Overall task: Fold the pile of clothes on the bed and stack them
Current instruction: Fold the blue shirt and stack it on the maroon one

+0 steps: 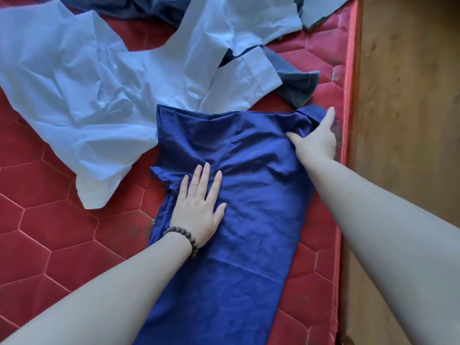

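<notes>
A dark blue shirt (249,220) lies lengthwise on the red quilted mattress (49,232), folded into a long narrow strip. My left hand (199,207), with a bead bracelet at the wrist, presses flat on the shirt's left side, fingers apart. My right hand (316,140) reaches to the shirt's far right corner near the collar and grips the cloth there between thumb and fingers. A crumpled light blue shirt (99,83) lies spread out beyond and left of the dark one.
More light blue cloth (249,18) and dark grey-blue garments (296,88) lie at the far end of the bed. The mattress's right edge (348,95) runs close beside the dark shirt, with a wooden floor (408,95) past it.
</notes>
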Tool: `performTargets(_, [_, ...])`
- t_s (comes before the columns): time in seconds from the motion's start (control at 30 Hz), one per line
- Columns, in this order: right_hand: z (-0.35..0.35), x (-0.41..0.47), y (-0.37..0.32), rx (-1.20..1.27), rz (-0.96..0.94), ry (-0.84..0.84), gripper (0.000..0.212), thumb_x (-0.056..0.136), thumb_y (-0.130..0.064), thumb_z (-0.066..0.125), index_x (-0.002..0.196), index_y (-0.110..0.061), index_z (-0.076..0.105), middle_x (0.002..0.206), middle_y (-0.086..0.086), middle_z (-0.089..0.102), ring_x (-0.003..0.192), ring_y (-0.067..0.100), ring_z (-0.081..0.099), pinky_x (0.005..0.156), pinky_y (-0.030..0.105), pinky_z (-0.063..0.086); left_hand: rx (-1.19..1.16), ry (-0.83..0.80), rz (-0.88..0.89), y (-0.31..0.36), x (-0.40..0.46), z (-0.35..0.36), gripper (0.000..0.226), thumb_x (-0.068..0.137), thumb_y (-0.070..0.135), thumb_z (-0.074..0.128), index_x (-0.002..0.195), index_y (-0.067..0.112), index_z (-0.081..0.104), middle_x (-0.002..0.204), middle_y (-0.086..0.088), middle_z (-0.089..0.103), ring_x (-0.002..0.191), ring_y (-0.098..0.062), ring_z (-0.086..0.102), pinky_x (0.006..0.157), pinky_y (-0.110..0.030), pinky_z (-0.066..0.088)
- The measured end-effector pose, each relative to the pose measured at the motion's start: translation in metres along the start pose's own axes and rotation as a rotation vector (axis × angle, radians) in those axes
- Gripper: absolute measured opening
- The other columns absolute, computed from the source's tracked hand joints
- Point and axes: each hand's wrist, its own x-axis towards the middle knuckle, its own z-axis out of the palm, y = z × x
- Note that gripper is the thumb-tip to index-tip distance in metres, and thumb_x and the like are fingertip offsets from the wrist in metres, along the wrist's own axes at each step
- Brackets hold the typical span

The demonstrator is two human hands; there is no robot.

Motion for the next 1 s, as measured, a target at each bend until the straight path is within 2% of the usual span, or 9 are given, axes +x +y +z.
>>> performTargets(0.1, [-0.004, 0.001, 0.002, 0.035, -0.143, -0.011, 0.095, 0.085, -0.023, 0.071, 0.155, -0.024, 0.008, 0.136, 0.018, 0.052, 0.124, 0.035, 0.049, 0.1, 0.037, 0.037, 0.013, 0.018, -0.016, 0.003, 0.0, 0.001, 0.069, 0.093, 0.047, 0.027, 0.152, 0.011, 0.023, 0.159, -0.018, 0.015, 0.147, -0.032, 0.013, 0.116, -0.051, 0.012])
performTargets(0.23, [-0.018, 0.021, -0.001, -0.024, -0.292, 0.084, 0.082, 0.089, -0.021, 0.064, 0.154, -0.023, 0.015, 0.123, 0.018, 0.057, 0.114, 0.036, 0.052, 0.095, 0.039, 0.038, 0.026, 0.035, 0.021, 0.015, 0.018, -0.002, 0.07, 0.093, 0.05, 0.027, 0.151, 0.012, 0.027, 0.158, -0.018, 0.018, 0.147, -0.031, 0.015, 0.116, -0.05, 0.012])
performTargets(0.37, [-0.022, 0.024, 0.009, -0.369, -0.27, 0.259, 0.093, 0.086, -0.053, 0.06, 0.155, -0.024, 0.006, 0.144, 0.02, 0.033, 0.131, 0.037, 0.034, 0.106, 0.049, 0.028, 0.025, 0.015, -0.024, 0.032, 0.044, -0.005, 0.072, 0.093, 0.055, 0.018, 0.154, 0.017, 0.013, 0.161, -0.017, 0.005, 0.149, -0.031, 0.003, 0.118, -0.053, 0.005])
performTargets(0.43, [-0.01, 0.002, 0.018, -0.486, -0.412, 0.292, 0.084, 0.089, -0.053, 0.051, 0.155, -0.022, 0.009, 0.157, 0.022, 0.015, 0.144, 0.036, 0.018, 0.113, 0.059, 0.014, 0.04, 0.012, -0.043, 0.032, 0.046, -0.003, 0.073, 0.093, 0.057, 0.016, 0.154, 0.019, 0.009, 0.161, -0.016, 0.002, 0.149, -0.03, 0.0, 0.118, -0.054, 0.004])
performTargets(0.6, [0.059, -0.089, 0.05, -0.544, -0.881, 0.069, 0.065, 0.092, -0.043, 0.045, 0.15, -0.019, 0.032, 0.158, 0.013, 0.024, 0.146, 0.029, 0.021, 0.113, 0.065, 0.014, 0.032, 0.06, -0.022, 0.022, 0.044, 0.001, 0.073, 0.093, 0.059, 0.02, 0.154, 0.022, 0.014, 0.161, -0.015, 0.006, 0.149, -0.029, 0.003, 0.118, -0.055, 0.007])
performTargets(0.67, [0.068, -0.106, 0.068, -0.599, -0.862, 0.017, 0.061, 0.095, -0.046, 0.041, 0.151, -0.023, 0.03, 0.159, 0.007, 0.024, 0.147, 0.025, 0.02, 0.113, 0.064, 0.014, 0.028, 0.056, -0.02, 0.017, 0.044, 0.0, 0.071, 0.093, 0.06, 0.021, 0.154, 0.026, 0.012, 0.161, -0.013, 0.005, 0.149, -0.029, 0.003, 0.118, -0.055, 0.006])
performTargets(0.8, [0.047, -0.105, 0.103, -0.609, -0.595, 0.071, 0.065, 0.095, -0.054, 0.027, 0.152, -0.022, 0.025, 0.16, 0.005, 0.018, 0.148, 0.022, 0.014, 0.116, 0.059, 0.003, 0.036, 0.027, -0.01, 0.003, 0.046, -0.006, 0.064, 0.094, 0.057, 0.014, 0.154, 0.034, 0.006, 0.162, -0.012, 0.001, 0.149, -0.027, -0.002, 0.119, -0.051, 0.0])
performTargets(0.93, [0.04, -0.134, 0.116, -0.637, -0.469, 0.135, 0.066, 0.098, -0.049, 0.023, 0.153, -0.012, 0.022, 0.161, 0.009, 0.014, 0.149, 0.023, 0.009, 0.117, 0.059, 0.004, 0.003, 0.091, -0.071, 0.01, 0.03, -0.014, 0.067, 0.095, 0.047, 0.019, 0.155, 0.02, 0.009, 0.161, -0.019, 0.0, 0.149, -0.031, -0.002, 0.117, -0.05, -0.004])
performTargets(1.0, [0.056, -0.17, 0.109, -0.571, -0.524, 0.161, 0.063, 0.097, -0.04, 0.031, 0.15, -0.006, 0.029, 0.159, 0.012, 0.02, 0.148, 0.025, 0.015, 0.117, 0.059, 0.008, -0.046, 0.124, 0.078, 0.023, -0.005, -0.008, 0.066, 0.094, 0.038, 0.029, 0.154, 0.013, 0.019, 0.16, -0.02, 0.007, 0.148, -0.033, 0.005, 0.119, -0.051, 0.003])
